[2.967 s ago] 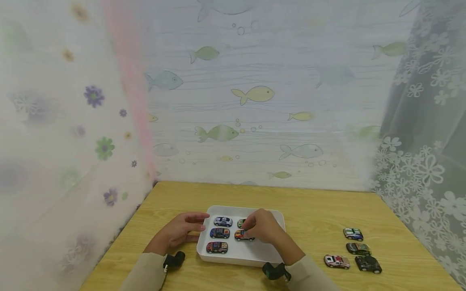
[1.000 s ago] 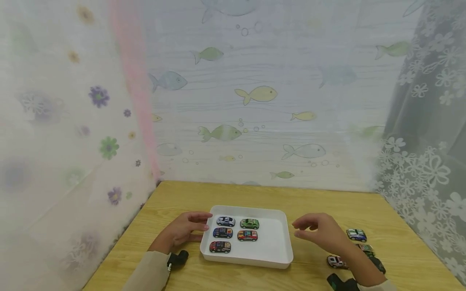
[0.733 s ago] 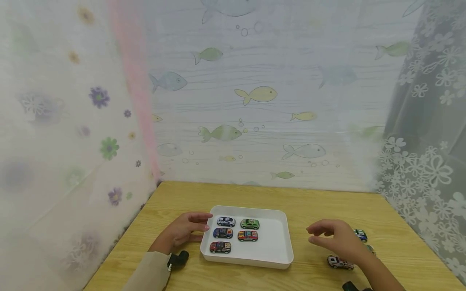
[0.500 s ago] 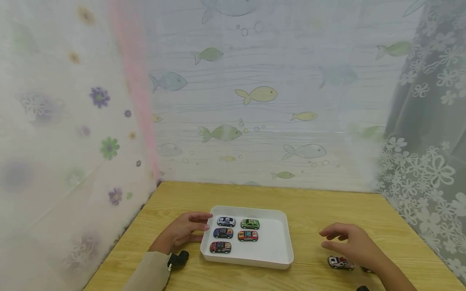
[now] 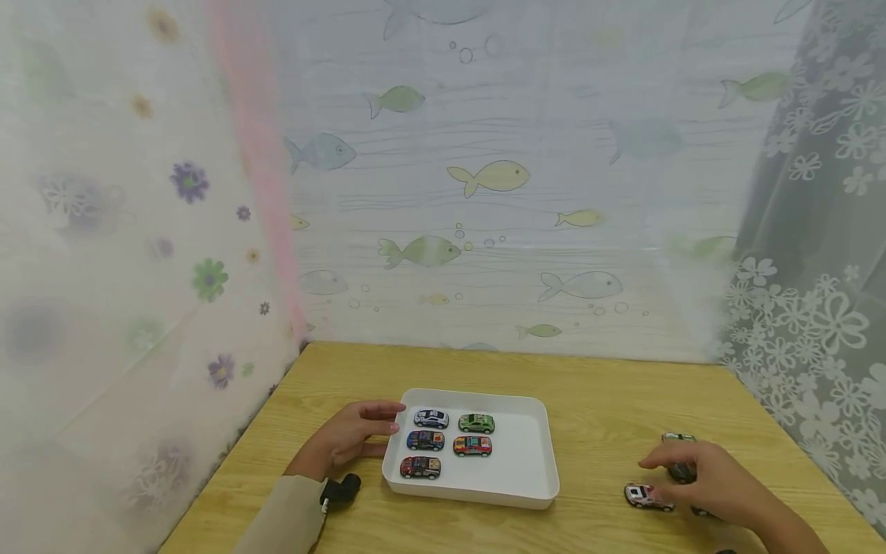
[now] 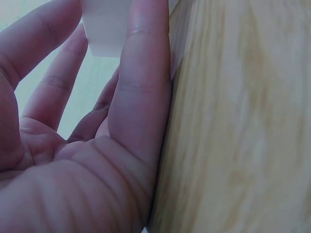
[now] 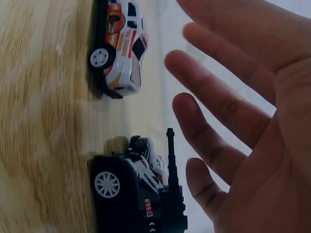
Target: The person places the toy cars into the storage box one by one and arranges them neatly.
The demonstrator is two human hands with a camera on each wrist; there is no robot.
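My left hand (image 5: 353,435) rests at the left side of a white tray (image 5: 519,469), its fingers extended along the wall; the left wrist view shows the tray's corner (image 6: 104,29) by the fingers. Inside the tray stand toy cars: white-blue (image 5: 431,418), blue (image 5: 425,440), dark red (image 5: 420,467), green (image 5: 476,422) and red-yellow (image 5: 473,446). My right hand (image 5: 727,485) hovers over more toy cars, fingers spread and holding nothing. Below its thumb is a white-red toy car (image 5: 642,496). A black toy car with a gun barrel (image 7: 146,194) stands close by.
A white-green toy car (image 5: 678,437) shows behind the right hand, and a dark one (image 5: 681,471) is partly covered by it. The wooden table (image 5: 588,385) ends at a fish-print curtain (image 5: 498,231); flowered curtains hang at both sides.
My right hand has left the red-yellow car in the tray and moved right, over the loose cars on the table. My left hand has stayed at the tray's left side.
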